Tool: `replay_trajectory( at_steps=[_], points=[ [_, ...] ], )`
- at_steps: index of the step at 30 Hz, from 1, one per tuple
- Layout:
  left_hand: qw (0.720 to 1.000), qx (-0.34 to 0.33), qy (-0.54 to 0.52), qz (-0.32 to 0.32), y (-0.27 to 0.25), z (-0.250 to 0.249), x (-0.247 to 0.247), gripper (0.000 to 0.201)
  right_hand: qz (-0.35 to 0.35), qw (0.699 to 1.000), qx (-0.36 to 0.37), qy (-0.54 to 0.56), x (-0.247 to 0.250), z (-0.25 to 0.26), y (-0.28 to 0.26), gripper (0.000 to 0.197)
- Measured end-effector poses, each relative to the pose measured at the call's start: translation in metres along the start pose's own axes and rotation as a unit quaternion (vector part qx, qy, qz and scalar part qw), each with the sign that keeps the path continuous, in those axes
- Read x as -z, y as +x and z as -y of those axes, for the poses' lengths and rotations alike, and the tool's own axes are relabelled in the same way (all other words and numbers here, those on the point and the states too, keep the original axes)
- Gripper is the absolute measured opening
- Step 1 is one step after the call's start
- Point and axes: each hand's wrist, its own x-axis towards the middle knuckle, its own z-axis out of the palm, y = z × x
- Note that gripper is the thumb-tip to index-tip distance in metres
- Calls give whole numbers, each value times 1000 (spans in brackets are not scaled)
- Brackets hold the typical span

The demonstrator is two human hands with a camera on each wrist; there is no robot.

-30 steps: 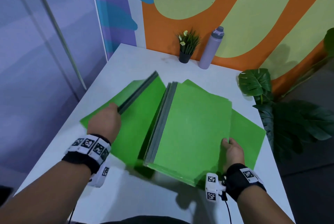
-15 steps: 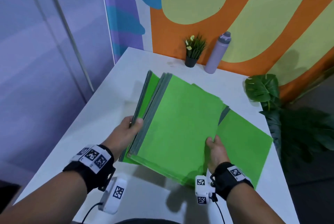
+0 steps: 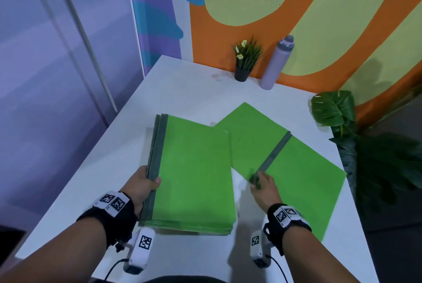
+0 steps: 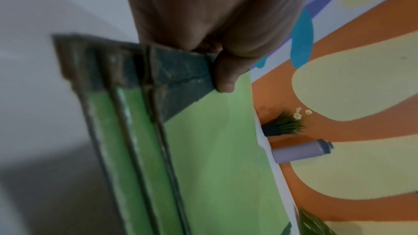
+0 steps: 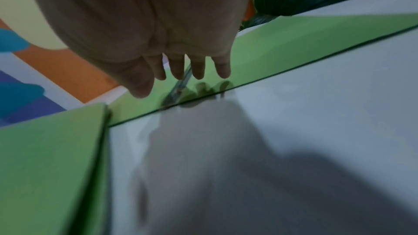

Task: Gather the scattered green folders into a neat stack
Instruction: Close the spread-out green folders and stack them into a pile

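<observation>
Folders are partly gathered on the white table (image 3: 187, 90). In the head view the left hand (image 3: 141, 185) clamps the stack (image 3: 194, 175) by its grey spine edge at 9 o'clock, while two loose folders (image 3: 301, 168) lie overlapped and skewed at 3 o'clock, touching the stack's far corner; by my judgement these two remain to be added. The right hand (image 3: 262, 188) reaches their grey spine, fingers extended, holding nothing. Left wrist view: thumb over worn, frayed grey binding, several matte green card covers layered beneath. Right wrist view: straight fingers (image 5: 196, 71) hover just over the thin, flat, glossy folder edge.
</observation>
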Motion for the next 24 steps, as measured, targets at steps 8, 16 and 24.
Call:
replay_trajectory(
  at_steps=[8,16,24],
  points=[
    [999,-8,-44,-6,14,11,12,31,28,984,59,-166,16,-49,-12,28],
    [997,28,36,60,26,29,-9,37,-44,970,-112,-209,20,-39,-22,52],
    [988,76,128,52,41,55,-26,64,-86,953,-182,-225,-10,-38,-40,58]
  ],
)
